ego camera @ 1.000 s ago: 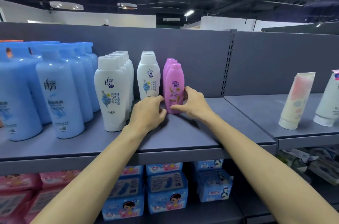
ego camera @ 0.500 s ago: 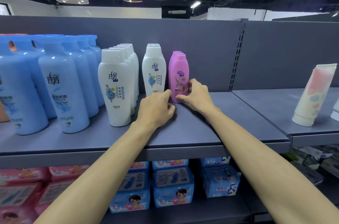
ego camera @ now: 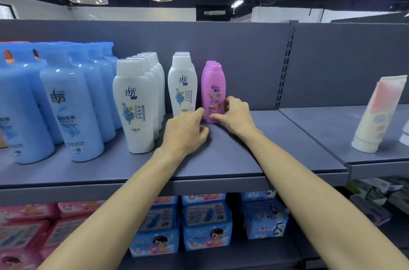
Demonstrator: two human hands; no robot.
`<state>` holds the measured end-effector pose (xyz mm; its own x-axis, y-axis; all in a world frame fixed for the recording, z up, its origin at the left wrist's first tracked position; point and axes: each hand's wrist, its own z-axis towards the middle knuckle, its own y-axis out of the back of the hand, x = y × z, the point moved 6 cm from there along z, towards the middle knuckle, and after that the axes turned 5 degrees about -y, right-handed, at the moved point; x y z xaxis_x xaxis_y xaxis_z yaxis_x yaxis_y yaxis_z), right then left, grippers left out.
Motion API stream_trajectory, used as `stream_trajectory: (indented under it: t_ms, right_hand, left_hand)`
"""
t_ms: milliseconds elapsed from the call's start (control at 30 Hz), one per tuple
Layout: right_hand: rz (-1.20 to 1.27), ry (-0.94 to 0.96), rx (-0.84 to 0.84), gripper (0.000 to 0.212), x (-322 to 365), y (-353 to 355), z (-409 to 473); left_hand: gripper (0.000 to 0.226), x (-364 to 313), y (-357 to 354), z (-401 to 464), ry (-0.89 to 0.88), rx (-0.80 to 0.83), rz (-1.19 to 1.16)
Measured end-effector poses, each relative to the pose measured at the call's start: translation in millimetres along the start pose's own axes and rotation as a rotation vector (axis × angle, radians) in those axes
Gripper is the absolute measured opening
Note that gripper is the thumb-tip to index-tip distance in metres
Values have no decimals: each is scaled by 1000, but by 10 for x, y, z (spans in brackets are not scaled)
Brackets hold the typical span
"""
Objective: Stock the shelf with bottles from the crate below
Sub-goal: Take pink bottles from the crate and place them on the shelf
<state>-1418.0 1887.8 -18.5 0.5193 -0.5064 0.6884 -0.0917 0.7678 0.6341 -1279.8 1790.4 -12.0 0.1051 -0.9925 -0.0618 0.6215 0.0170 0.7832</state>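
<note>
A row of pink bottles stands on the grey shelf (ego camera: 221, 159), right of the white bottles. My right hand (ego camera: 235, 115) grips the front pink bottle (ego camera: 213, 90) low down, with fingers round its right side and the thumb at its base. My left hand (ego camera: 188, 130) rests on the shelf, its fingers loosely curled and the index fingertip touching the bottle's lower left edge. The bottle stands upright on the shelf. No crate is in view.
Two rows of white bottles (ego camera: 135, 106) (ego camera: 182, 86) stand left of the pink ones, with blue bottles (ego camera: 70, 112) further left. A pale tube (ego camera: 374, 115) stands on the adjoining shelf at right. Blue packs (ego camera: 205, 225) and pink packs (ego camera: 26, 236) fill the shelf below.
Both hands stay at the front pink bottle's base, which now sits tight against the pink bottles behind. My head has shifted a little, so the shelf sits differently in view.
</note>
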Motion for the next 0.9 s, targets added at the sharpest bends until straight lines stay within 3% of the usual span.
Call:
stream_trajectory:
  t_ms: [267, 533, 900]
  right_hand:
    - [-122, -57, -3, 47, 137, 79, -185]
    - [-202, -94, 85, 37, 321, 307, -457]
    - [-307, 23, 143, 34, 594, 300, -847]
  left_hand:
    - [18, -96, 156, -81, -38, 23, 62]
    - [19, -29, 360, -292, -34, 59, -45]
    - [23, -33, 581, -482, -83, 46, -51]
